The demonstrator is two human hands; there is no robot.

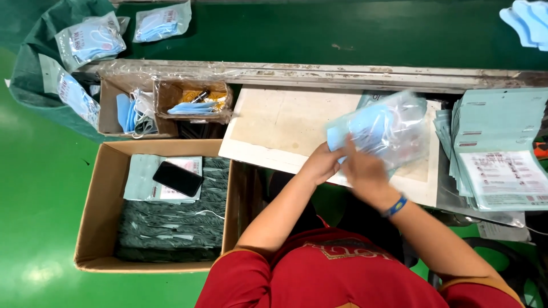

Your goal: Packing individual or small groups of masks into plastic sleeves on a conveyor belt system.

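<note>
over the near board (274,122), left hand (323,164) and right hand (361,168) pinch the clear mask pouch (381,126); its slick film could slip and spill masks.

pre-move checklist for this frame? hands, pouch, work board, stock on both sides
1. Both hands on the pouch: ok. Left hand and right hand grip the clear pouch of blue masks.
2. Pouch sealed: cannot tell, motion blur.
3. Pouch over white board: ok.
4. Empty pouches stacked at right: ok.
5. Cardboard box at left holds packed pouches: ok; a black phone lies on top.
6. Loose masks in small tray: ok.
</note>
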